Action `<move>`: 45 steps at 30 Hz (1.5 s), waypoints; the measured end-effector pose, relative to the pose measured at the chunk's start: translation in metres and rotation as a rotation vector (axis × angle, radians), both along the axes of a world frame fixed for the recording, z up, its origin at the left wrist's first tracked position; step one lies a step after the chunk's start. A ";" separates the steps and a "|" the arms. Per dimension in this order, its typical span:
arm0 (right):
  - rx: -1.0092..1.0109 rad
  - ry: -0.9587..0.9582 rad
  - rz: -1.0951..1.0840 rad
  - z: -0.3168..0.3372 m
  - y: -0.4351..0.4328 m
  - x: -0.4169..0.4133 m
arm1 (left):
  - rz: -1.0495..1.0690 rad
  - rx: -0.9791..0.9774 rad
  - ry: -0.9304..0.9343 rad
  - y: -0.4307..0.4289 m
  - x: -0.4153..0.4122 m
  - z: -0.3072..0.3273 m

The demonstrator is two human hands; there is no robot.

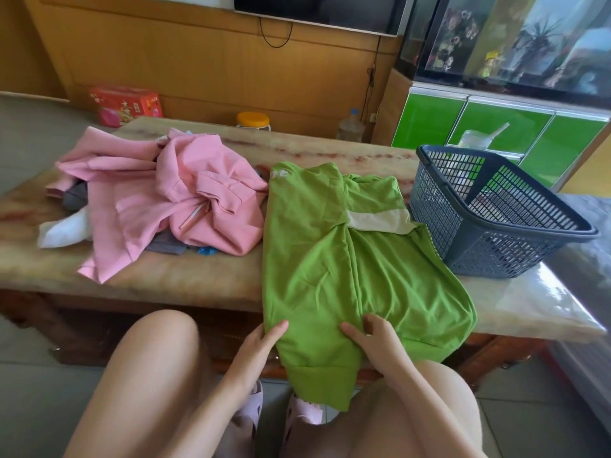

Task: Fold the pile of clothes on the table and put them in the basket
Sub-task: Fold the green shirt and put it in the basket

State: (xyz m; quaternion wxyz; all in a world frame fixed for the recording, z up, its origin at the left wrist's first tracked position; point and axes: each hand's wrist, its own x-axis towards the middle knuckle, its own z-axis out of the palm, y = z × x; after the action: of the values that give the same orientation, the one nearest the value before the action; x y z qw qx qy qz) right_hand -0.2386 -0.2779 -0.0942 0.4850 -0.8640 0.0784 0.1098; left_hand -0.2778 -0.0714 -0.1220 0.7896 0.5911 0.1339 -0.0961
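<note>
A green sweatshirt [330,259] lies spread on the marble table [185,279], its hem hanging over the front edge toward my knees. My left hand [261,342] holds the garment's left edge near the table front, thumb on top. My right hand [373,342] pinches a fold of the green cloth just to the right, fingers curled. A pile of clothes [158,200] topped by a pink hoodie sits on the left half of the table. An empty dark blue plastic basket [496,209] stands at the right end.
A red box [125,105], an orange-lidded jar [253,121] and a water bottle [350,127] sit on the floor behind the table. A green cabinet [496,127] with an aquarium stands at the back right. My bare knees and slippers are below the table's front edge.
</note>
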 end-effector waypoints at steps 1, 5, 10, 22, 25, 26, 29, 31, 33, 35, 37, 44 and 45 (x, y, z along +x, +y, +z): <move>0.032 0.010 0.000 -0.002 0.000 -0.003 | -0.017 -0.051 0.025 -0.001 -0.002 -0.001; 0.110 -0.007 -0.044 -0.005 -0.001 -0.010 | -0.051 -0.172 0.060 -0.008 -0.010 -0.006; 0.100 0.000 -0.061 -0.005 -0.003 -0.011 | 0.058 0.084 -0.055 -0.009 -0.014 -0.008; 0.290 0.119 -0.103 -0.014 -0.003 -0.017 | 0.132 -0.139 0.157 -0.012 -0.032 -0.026; 0.269 0.079 -0.048 -0.016 -0.005 -0.020 | 0.059 -0.103 0.150 -0.011 -0.038 -0.026; 0.253 0.059 -0.045 -0.017 -0.005 -0.021 | 0.045 -0.091 0.133 -0.011 -0.039 -0.026; 0.284 0.014 -0.051 -0.019 -0.004 -0.022 | 0.034 -0.102 0.110 -0.012 -0.040 -0.024; 0.322 0.013 -0.054 -0.019 -0.004 -0.022 | 0.063 -0.131 0.121 -0.013 -0.041 -0.022; 0.355 0.015 -0.052 -0.017 -0.003 -0.024 | 0.102 -0.197 0.145 -0.015 -0.043 -0.017; 0.379 0.017 -0.054 -0.017 -0.003 -0.025 | 0.124 -0.281 0.177 -0.018 -0.045 -0.014; 0.389 0.014 -0.051 -0.016 -0.003 -0.025 | 0.151 -0.371 0.215 -0.020 -0.046 -0.013; 0.402 0.020 -0.043 -0.018 -0.003 -0.026 | 0.143 -0.483 0.197 -0.019 -0.048 -0.006; 0.402 0.019 -0.043 -0.019 -0.003 -0.026 | 0.136 -0.461 0.182 -0.020 -0.049 -0.006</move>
State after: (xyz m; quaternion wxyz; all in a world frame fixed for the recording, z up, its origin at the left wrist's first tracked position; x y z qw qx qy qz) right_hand -0.2642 -0.2805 -0.1131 0.6490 -0.7470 0.0780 0.1209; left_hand -0.3269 -0.0911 -0.1277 0.8929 0.3739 0.2183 -0.1234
